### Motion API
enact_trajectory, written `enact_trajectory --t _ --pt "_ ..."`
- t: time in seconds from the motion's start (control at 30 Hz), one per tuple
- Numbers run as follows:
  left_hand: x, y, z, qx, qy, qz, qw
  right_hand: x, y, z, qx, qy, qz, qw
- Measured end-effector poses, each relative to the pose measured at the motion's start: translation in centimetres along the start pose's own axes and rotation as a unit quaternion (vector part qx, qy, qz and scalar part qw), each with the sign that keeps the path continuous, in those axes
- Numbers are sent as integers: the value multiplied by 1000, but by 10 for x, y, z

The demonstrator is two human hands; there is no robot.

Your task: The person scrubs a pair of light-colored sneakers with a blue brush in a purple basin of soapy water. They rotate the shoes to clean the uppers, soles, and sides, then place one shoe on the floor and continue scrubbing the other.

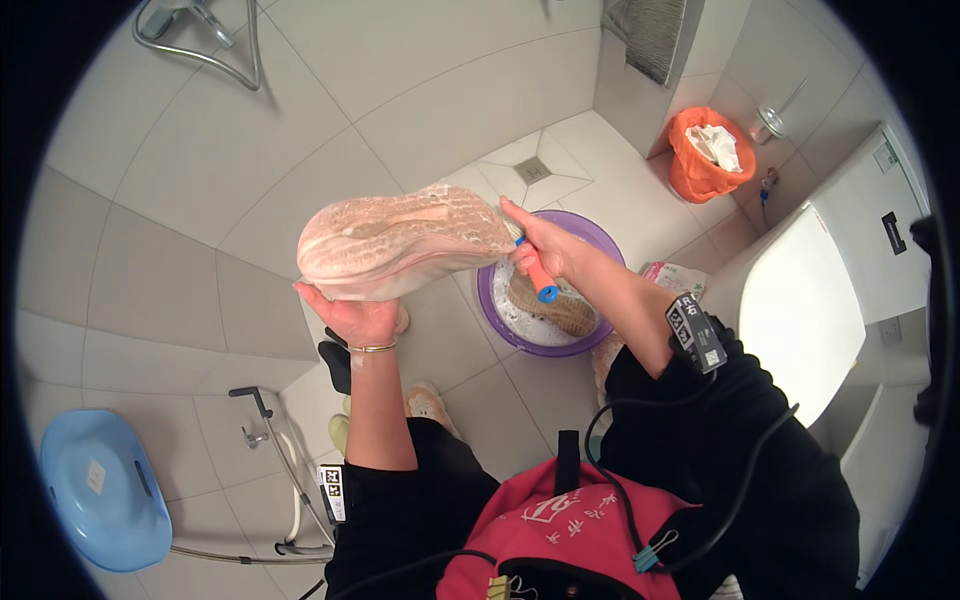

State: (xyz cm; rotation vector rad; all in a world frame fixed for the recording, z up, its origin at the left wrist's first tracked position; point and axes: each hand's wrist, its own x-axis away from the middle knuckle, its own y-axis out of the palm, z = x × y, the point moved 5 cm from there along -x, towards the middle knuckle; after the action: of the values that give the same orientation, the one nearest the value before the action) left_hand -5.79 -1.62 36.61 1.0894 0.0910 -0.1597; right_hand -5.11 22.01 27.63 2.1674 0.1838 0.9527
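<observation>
A wet, pale pinkish shoe (405, 240) is raised in front of me, its textured sole facing up towards me. My left hand (356, 319) supports it from below at the left end, palm against its side. In my right hand (546, 244) is a brush with an orange handle (538, 276) and blue end; its head is mostly hidden at the shoe's right end. Those fingers are also close to the shoe, and whether they grip it too I cannot tell. Beneath my right hand stands a purple basin (486, 319) of foamy water, with another shoe (562, 306) lying in it, patterned sole visible.
An orange-lined waste bin (694, 169) holding paper stands at the back right, near a toilet brush holder (766, 124). A white toilet (799, 315) is on the right. A blue basin (105, 487) hangs at the left. The floor drain (532, 171) lies beyond the purple basin.
</observation>
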Motion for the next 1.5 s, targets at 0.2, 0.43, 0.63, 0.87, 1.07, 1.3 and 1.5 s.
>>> enact_trajectory --t 0.2,0.43,0.63,0.87,1.07,1.3,1.5 --pt "-4 -5 -1 -29 -121 -102 987 0 8 -51 -21 -165 -38 985" --pt "19 -33 -8 -171 -342 -190 904 -2 -38 -108 98 -245 -5 964" --pt "50 -99 -58 -282 -456 96 838 -66 -99 -64 220 -108 93 965" --pt "59 -160 -62 -285 -502 186 795 -154 -189 4 759 -105 131 630" --pt "91 -186 -94 -212 -501 227 808 -224 -210 78 861 -214 183 423" --pt "105 -208 -109 -280 -522 225 774 -265 -231 65 875 -65 96 471" --pt "102 -211 -145 -295 -457 223 809 -173 -157 43 702 -157 99 688"
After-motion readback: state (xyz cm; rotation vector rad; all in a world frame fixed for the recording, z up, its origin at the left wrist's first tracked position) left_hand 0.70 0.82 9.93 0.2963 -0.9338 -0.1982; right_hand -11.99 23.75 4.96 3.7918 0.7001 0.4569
